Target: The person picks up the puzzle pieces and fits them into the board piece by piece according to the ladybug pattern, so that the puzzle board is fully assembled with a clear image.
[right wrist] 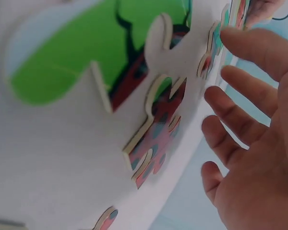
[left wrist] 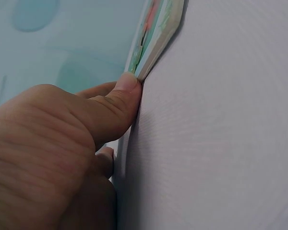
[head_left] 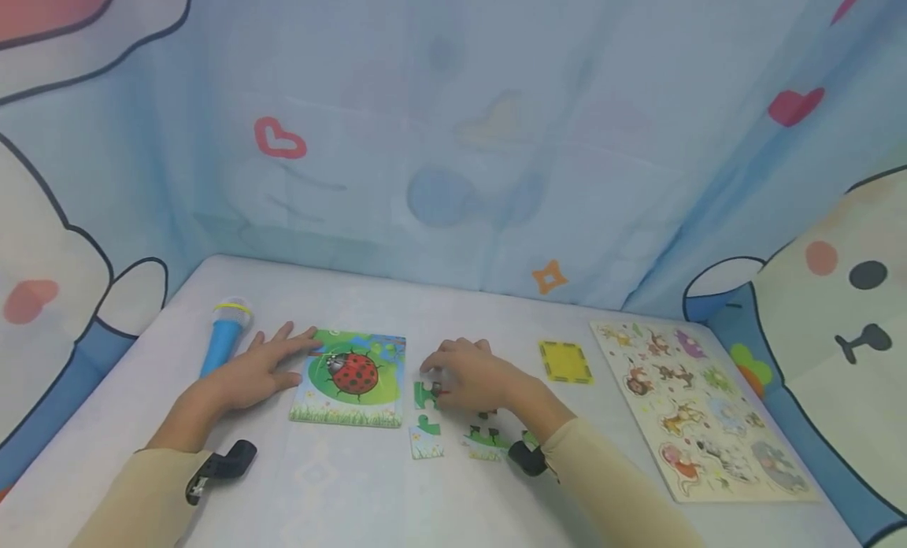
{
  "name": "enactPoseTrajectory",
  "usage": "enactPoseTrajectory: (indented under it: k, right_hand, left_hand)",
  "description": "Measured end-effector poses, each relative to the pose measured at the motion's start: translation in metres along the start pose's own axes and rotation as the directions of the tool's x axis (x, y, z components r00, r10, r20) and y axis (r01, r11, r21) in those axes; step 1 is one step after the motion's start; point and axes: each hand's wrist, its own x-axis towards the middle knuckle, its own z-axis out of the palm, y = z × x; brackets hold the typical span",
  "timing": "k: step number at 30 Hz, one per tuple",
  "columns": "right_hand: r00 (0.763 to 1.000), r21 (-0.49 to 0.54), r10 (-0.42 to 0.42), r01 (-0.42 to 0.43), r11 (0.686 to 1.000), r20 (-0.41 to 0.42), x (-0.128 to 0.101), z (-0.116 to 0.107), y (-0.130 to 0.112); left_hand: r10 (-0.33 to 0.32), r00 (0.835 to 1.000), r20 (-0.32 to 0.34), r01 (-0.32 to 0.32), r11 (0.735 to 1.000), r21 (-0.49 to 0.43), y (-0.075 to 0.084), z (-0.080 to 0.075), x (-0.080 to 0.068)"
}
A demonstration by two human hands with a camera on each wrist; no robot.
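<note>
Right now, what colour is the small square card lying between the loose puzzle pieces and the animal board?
Yellow square card, with a dark dashed border; head view shows it best.

The head camera looked down from above across the white table. Both wrist cameras sat low and close. Head and left-wrist views shared the flat ladybird picture puzzle board.

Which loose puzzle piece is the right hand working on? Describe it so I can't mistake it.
Start at the ladybird puzzle board on the white table. Just right of its lower right corner, the right hand hovers over a green piece. It lies closest to the board; the other loose pieces lie nearer the person.
</note>
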Motion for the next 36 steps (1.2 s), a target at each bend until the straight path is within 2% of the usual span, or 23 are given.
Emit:
enactPoseTrajectory:
  k: [8, 14, 22, 36]
  right_hand:
    - [0.999, 0.039, -0.021, 0.020, 0.999, 0.027, -0.009, 0.000, -0.006]
    - [0.999, 0.020, -0.035, 0.035, 0.999, 0.000, -0.006, -0.004, -0.006]
    - [0.986, 0.005, -0.152, 0.152, 0.988, -0.069, 0.003, -0.009, -0.011]
    - [0.972, -0.013, -0.225, 0.225, 0.974, -0.073, 0.030, -0.011, -0.039]
  left_hand:
    - [0.000, 1.000, 0.001, 0.000, 1.000, -0.003, 0.000, 0.000, 0.000]
    - [0.000, 1.000, -0.004, 0.000, 1.000, -0.005, 0.001, 0.000, 0.000]
    - [0.003, 1.000, -0.001, -0.003, 1.000, -0.005, 0.002, 0.000, 0.000]
    - [-0.004, 1.000, 0.000, 0.004, 1.000, 0.001, 0.000, 0.001, 0.000]
